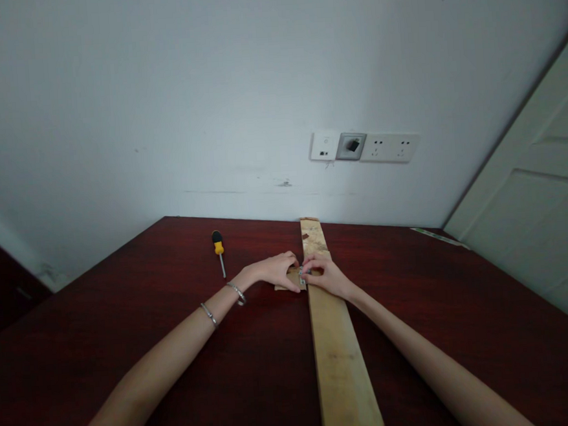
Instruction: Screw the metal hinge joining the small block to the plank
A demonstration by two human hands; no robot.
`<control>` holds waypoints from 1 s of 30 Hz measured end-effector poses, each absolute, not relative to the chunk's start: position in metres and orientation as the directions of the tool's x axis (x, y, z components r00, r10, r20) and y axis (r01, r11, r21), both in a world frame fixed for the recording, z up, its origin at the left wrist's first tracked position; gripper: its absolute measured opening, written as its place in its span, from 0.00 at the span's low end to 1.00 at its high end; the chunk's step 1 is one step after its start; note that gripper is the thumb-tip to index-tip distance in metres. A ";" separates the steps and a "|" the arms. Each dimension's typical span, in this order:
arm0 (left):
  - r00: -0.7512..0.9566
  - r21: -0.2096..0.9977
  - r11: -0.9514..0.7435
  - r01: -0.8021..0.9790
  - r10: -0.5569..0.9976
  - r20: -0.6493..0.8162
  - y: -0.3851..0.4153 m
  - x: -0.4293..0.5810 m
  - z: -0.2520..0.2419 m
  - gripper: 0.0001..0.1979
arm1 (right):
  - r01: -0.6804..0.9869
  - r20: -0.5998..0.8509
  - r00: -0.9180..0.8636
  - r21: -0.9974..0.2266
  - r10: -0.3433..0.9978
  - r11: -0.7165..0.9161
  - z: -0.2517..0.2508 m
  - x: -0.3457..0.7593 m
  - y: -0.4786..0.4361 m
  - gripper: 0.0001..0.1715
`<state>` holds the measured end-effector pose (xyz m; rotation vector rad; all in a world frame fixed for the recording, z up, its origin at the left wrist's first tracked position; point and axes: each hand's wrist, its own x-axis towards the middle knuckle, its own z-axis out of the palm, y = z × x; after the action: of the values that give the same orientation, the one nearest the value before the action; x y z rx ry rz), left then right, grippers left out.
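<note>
A long pale wooden plank [337, 358] lies lengthwise on a dark red table [177, 350], running away from me toward the wall. A small wooden piece [292, 279] sits against the plank's left edge. My left hand [276, 270] rests on that small piece with fingers curled over it. My right hand [324, 275] lies on the plank, fingertips pinched at a small metal part [302, 272] where the two pieces meet. The two hands touch at the fingertips. Two bracelets ring my left wrist.
A screwdriver [219, 250] with a yellow and black handle lies on the table left of my hands. Wall sockets [364, 146] sit on the white wall behind. A white door [535, 182] stands at the right. A thin light strip [438, 236] lies at the table's far right edge.
</note>
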<state>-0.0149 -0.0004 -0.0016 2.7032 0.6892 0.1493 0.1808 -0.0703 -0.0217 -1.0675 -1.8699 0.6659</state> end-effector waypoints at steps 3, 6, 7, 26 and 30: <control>0.876 0.359 -0.820 0.445 0.481 0.012 -0.001 -0.015 0.000 0.33 | 0.416 0.417 -0.267 -0.763 0.869 0.494 -0.023 0.181 -0.071 0.03; 0.874 0.361 -0.816 0.451 0.486 0.007 -0.002 -0.015 0.000 0.34 | 0.420 0.422 -0.276 -0.755 0.863 0.504 -0.023 0.181 -0.071 0.03; 0.874 0.360 -0.816 0.452 0.487 0.006 -0.001 -0.015 0.000 0.34 | 0.422 0.425 -0.279 -0.751 0.861 0.507 -0.022 0.180 -0.071 0.03; 0.875 0.388 -0.813 0.435 0.483 0.032 -0.003 -0.018 0.003 0.31 | 0.461 0.429 -0.287 -0.722 0.856 0.516 -0.022 0.180 -0.074 0.01; 0.869 0.381 -0.804 0.456 0.495 0.005 -0.004 -0.019 0.002 0.33 | 0.461 0.423 -0.296 -0.722 0.856 0.516 -0.020 0.184 -0.074 0.04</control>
<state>-0.0189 -0.0042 0.0025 2.6697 0.7062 0.1464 0.1842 -0.0743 -0.0201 -1.0797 -1.9342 0.6074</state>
